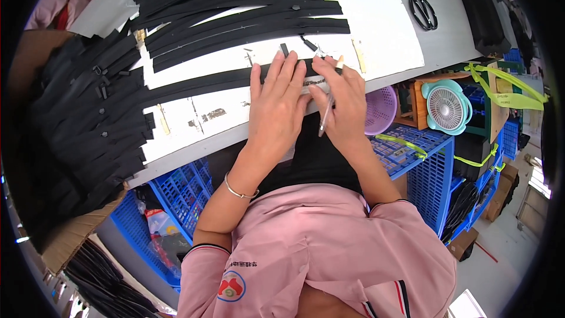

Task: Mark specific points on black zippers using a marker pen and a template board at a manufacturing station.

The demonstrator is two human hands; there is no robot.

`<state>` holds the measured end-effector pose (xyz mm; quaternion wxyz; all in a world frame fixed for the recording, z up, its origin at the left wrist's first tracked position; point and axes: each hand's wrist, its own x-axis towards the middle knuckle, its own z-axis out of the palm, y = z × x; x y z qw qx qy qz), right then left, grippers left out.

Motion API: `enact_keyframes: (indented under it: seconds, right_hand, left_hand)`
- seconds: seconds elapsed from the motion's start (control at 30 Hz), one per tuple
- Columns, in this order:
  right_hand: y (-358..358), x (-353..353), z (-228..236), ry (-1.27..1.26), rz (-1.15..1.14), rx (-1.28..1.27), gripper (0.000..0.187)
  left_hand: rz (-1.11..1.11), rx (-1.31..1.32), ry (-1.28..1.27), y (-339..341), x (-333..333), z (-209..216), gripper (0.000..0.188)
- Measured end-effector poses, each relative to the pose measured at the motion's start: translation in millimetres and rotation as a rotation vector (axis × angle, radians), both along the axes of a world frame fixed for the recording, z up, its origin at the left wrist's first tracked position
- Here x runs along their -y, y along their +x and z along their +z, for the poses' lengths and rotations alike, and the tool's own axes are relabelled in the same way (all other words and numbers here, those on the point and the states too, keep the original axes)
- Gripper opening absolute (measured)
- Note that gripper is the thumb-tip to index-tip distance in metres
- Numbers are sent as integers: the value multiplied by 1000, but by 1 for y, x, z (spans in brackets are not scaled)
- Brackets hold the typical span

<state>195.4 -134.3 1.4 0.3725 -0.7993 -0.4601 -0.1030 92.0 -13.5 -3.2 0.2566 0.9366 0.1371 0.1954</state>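
Note:
A long black fabric strip [200,85] lies across a white board [388,29]. My left hand [276,103] rests on the strip with its fingers stretched out, pressing it flat. Beside it, my right hand [346,106] holds a clear pen [325,121] between thumb and fingers, its fingertips down at the strip's right end. Two small black pieces lie just beyond my fingers. Farther back on the board, several more black strips [247,3] are laid side by side, with small dark tabs on some.
Black-handled scissors [422,10] lie on the grey table at the far right, near a black bundle [482,15]. A heap of black strips [70,123] fills the left side. Below the table edge are a purple basket [381,112], a turquoise fan [445,107] and blue crates [432,182].

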Motion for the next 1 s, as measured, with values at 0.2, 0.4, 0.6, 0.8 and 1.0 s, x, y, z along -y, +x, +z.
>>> enact_keyframes:
  seconds: [0.2, 0.4, 0.6, 0.8, 1.0]
  right_hand:
    - [20, 20, -15, -169, 47, 174, 48]
    - [51, 39, -15, -190, -10, 106, 46]
    - [50, 37, -22, -147, 15, 125, 34]
    - [51, 37, -18, -182, -4, 111, 29]
    - [13, -6, 18, 81, -121, -248, 32]
  left_hand:
    - [146, -95, 15, -38, -14, 3, 65]
    - [291, -138, 95, -71, -41, 7, 65]
    - [296, -119, 9, -101, -33, 11, 62]
    - [472, -158, 45, -138, -50, 1, 68]
    - [468, -121, 43, -143, -51, -4, 72]
